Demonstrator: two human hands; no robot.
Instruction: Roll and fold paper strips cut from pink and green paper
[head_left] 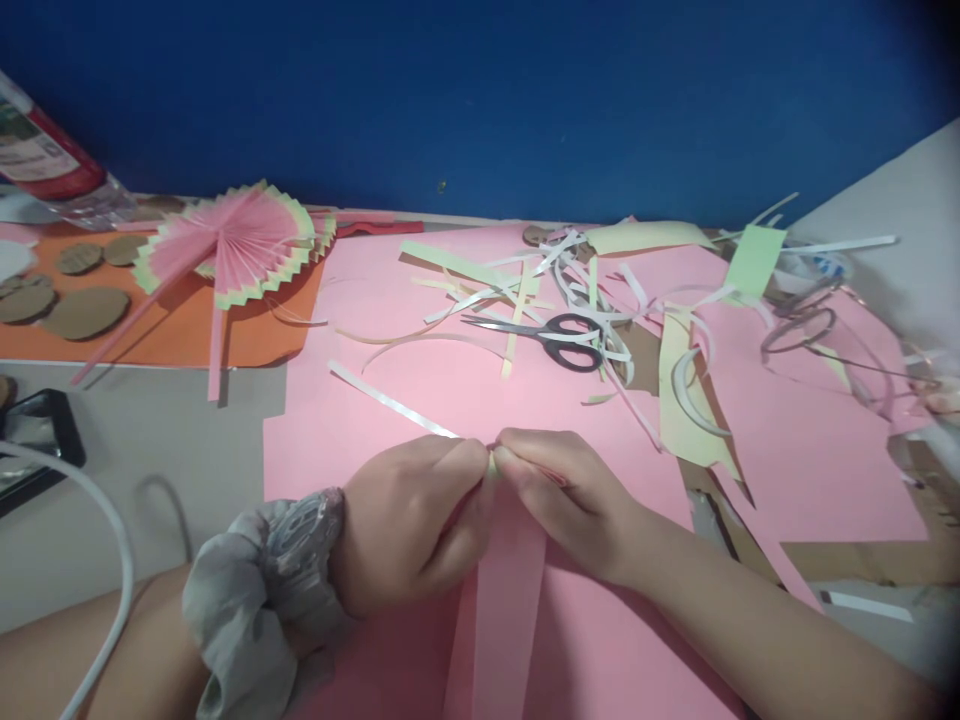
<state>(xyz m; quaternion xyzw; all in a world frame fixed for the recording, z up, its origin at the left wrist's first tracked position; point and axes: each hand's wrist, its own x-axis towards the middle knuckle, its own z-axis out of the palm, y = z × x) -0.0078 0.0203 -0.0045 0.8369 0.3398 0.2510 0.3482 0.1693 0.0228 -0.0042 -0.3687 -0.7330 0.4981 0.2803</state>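
Observation:
My left hand [420,515], with a watch and a grey scrunchie at the wrist, is closed in a pinch at the middle of the table. My right hand [570,500] pinches right against it, fingertips almost touching. Both grip the upper end of a folded pink paper strip [510,620], which runs down toward me; a bit of yellow-green shows between the fingertips. My fingers hide most of that end. A thin white paper strip [390,398] lies just beyond my left hand. Farther off rest black-handled scissors [570,340], their blades pointing left.
Pink paper sheets [420,290] cover much of the table. Paper scraps [577,270] are heaped around the scissors. At left are a pleated pink fan [247,245], cardboard discs [86,312], a bottle [60,160] and a phone [37,440]. A white cable [124,560] crosses my left forearm. Eyeglasses [799,330] lie right.

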